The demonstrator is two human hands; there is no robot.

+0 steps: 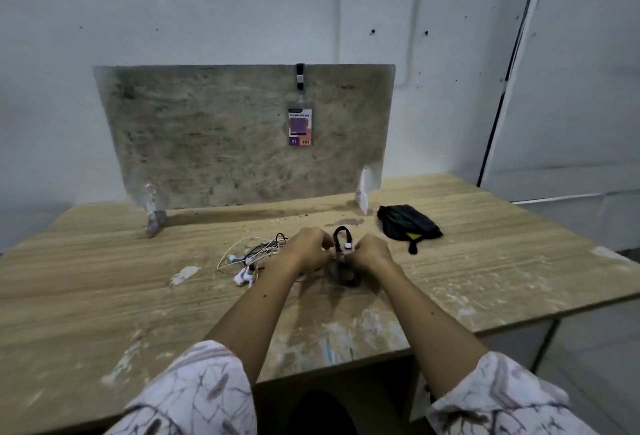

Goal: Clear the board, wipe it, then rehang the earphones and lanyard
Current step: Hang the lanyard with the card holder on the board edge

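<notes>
Two hands, left and right, grip pinched on black lanyard mid-table, earphones just left.

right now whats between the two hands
In the head view, a black strap with a white clip stands looped between the left hand and right hand; both pinch it above the table.

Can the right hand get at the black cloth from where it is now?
Probably yes, once it lets go. The right hand is pinching the black strap together with the left hand. The black cloth lies just beyond it to the right on bare table, nothing between.
</notes>
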